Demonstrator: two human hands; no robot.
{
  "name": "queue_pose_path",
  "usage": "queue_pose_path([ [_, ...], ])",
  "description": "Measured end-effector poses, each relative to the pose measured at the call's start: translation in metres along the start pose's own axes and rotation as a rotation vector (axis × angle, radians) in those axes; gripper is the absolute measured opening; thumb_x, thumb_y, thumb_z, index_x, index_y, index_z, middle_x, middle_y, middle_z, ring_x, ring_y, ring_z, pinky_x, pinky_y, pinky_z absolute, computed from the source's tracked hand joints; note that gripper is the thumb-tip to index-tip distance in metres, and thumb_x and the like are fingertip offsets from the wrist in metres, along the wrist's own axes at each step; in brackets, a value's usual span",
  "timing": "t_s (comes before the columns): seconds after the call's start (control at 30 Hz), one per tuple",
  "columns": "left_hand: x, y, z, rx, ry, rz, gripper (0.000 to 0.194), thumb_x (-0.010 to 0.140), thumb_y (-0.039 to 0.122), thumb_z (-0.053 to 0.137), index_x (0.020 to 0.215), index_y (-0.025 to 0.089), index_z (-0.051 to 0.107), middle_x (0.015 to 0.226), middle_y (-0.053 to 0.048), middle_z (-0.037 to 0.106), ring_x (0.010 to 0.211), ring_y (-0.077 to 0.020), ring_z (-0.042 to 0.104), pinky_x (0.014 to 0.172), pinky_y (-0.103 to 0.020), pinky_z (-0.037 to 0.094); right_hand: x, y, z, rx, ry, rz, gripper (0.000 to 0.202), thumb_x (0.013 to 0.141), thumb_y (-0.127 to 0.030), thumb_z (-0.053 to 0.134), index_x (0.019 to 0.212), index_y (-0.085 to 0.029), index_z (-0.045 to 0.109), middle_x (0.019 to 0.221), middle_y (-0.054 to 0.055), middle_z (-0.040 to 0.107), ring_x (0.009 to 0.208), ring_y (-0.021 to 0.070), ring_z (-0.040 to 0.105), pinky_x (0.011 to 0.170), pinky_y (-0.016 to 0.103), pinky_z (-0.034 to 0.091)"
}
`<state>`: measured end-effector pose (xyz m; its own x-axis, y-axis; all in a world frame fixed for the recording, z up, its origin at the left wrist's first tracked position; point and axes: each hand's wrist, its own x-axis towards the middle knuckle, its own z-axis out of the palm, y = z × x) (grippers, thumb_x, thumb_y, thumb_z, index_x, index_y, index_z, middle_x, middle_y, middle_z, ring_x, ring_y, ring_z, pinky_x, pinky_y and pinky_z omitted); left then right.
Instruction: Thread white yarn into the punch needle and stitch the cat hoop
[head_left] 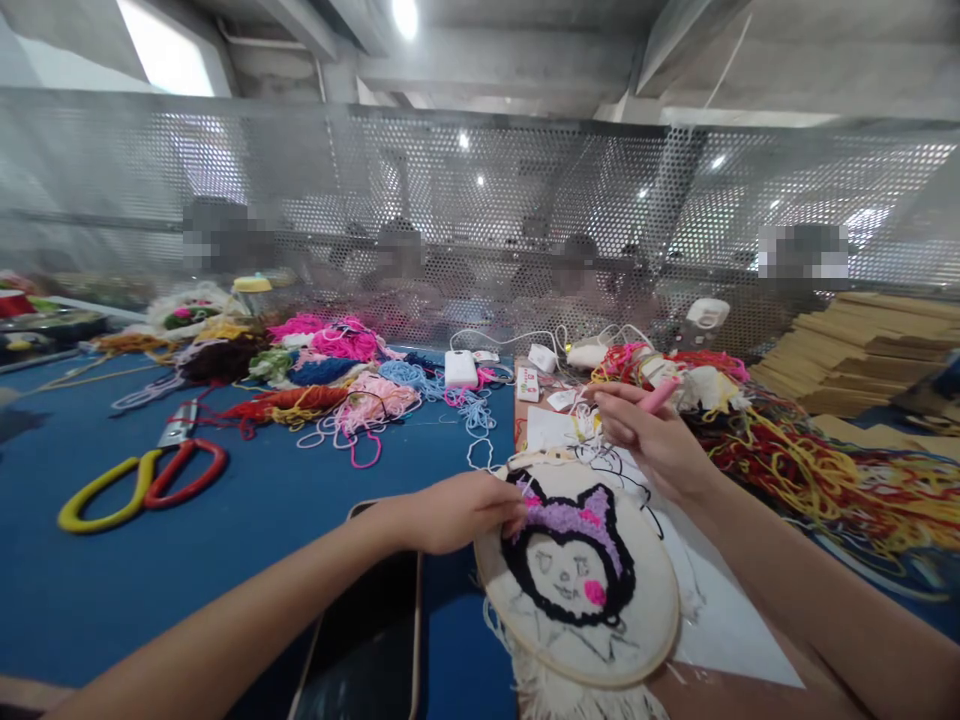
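One phone [367,620] is laid just left of a hooped cloth [570,570], whose upper left is touched by the left hand [465,515]; whether anything is pinched there cannot be told. Near the far rim, a pink tool [661,395] is gripped by the right hand [660,445]. Scissors [176,430] are seen farther left, and tangled yarn [346,345] is heaped before a perforated screen [487,220].
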<state>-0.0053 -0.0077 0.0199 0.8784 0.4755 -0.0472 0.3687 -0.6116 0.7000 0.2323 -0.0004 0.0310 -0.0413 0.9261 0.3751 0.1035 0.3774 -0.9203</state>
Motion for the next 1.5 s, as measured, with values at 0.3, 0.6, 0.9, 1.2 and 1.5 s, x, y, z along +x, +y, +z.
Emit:
queue_pose_path([
  [0.3, 0.002, -0.03, -0.02, -0.455, 0.136, -0.157, 0.03, 0.09, 0.037, 0.039, 0.069, 0.017, 0.044, 0.056, 0.007, 0.031, 0.049, -0.0078, 0.024, 0.047, -0.021, 0.021, -0.017, -0.032, -0.008, -0.045, -0.759, 0.143, 0.016, 0.078, -0.029, 0.061, 0.082, -0.018, 0.072, 0.051, -0.004, 0.043, 0.047, 0.007, 0.031, 0.043, 0.023, 0.019],
  [0.6, -0.01, -0.026, -0.043, -0.854, 0.243, -0.117, 0.025, 0.085, 0.021, 0.039, 0.06, 0.018, 0.038, 0.045, 0.008, 0.021, 0.042, -0.0073, 0.013, 0.041, -0.022, 0.012, -0.011, -0.022, -0.002, -0.575, -0.831, 0.062, 0.02, 0.078, -0.025, 0.056, 0.083, -0.016, 0.073, 0.053, -0.003, 0.046, 0.05, 0.0081, 0.035, 0.047, 0.021, 0.026],
  [0.9, -0.019, 0.003, -0.04, -0.723, -0.04, -0.051, 0.032, 0.089, 0.037, 0.045, 0.07, 0.014, 0.054, 0.048, 0.008, 0.024, 0.045, -0.007, 0.018, 0.044, -0.024, 0.011, -0.005, -0.002, -0.001, -0.549, -0.294, 0.055, 0.024, 0.082, -0.031, 0.05, 0.079, -0.014, 0.068, 0.052, -0.001, 0.058, 0.047, 0.0108, 0.046, 0.049, 0.023, 0.034],
  [1.2, -0.014, -0.011, -0.029, -0.612, -0.333, -0.226, 0.029, 0.089, 0.037, 0.045, 0.071, 0.016, 0.054, 0.047, 0.007, 0.024, 0.043, -0.008, 0.015, 0.042, -0.026, 0.009, -0.004, -0.014, -0.002, 0.011, -0.165, 0.054, 0.021, 0.083, -0.035, 0.055, 0.093, -0.018, 0.062, 0.063, 0.0, 0.061, 0.047, 0.0074, 0.031, 0.043, 0.023, 0.021],
  [1.5, -0.016, -0.036, -0.047, -0.989, -0.083, -0.168, 0.028, 0.089, 0.029, 0.046, 0.064, 0.016, 0.046, 0.041, 0.009, 0.02, 0.039, -0.0065, 0.014, 0.038, -0.02, 0.014, -0.012, -0.045, -0.019, -0.192, -0.864, 0.195, 0.017, 0.082, -0.027, 0.057, 0.084, -0.015, 0.07, 0.049, -0.005, 0.045, 0.044, 0.0065, 0.037, 0.042, 0.021, 0.026],
])
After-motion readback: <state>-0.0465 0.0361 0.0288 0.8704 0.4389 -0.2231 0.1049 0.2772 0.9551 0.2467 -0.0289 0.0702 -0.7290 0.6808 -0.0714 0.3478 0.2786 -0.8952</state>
